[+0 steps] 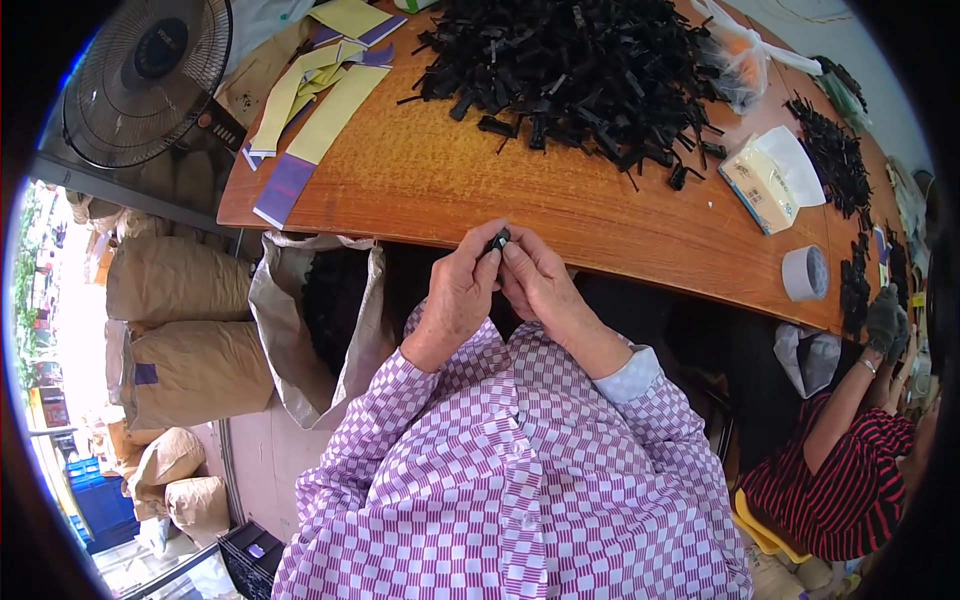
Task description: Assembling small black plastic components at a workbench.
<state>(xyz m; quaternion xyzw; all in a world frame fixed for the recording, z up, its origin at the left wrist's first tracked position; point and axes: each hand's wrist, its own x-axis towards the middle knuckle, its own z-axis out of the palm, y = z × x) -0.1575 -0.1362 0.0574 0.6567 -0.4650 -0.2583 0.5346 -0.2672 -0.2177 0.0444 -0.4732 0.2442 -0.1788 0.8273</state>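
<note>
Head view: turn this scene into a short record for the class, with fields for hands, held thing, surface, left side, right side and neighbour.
Hands: left hand and right hand, fingertips together
Held: small black piece
Surface: brown table, bearing a large heap of black pieces
Left side: paper strips, fan, open sack
Right side: tissue pack, tape roll
Neighbour: person in striped top, gloved hand near table's right end

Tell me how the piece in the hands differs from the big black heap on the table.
The held piece is one small item; the heap is made of many pieces. The held piece is pinched between the left hand and right hand; the heap lies on the wooden table. Both look black.
</note>
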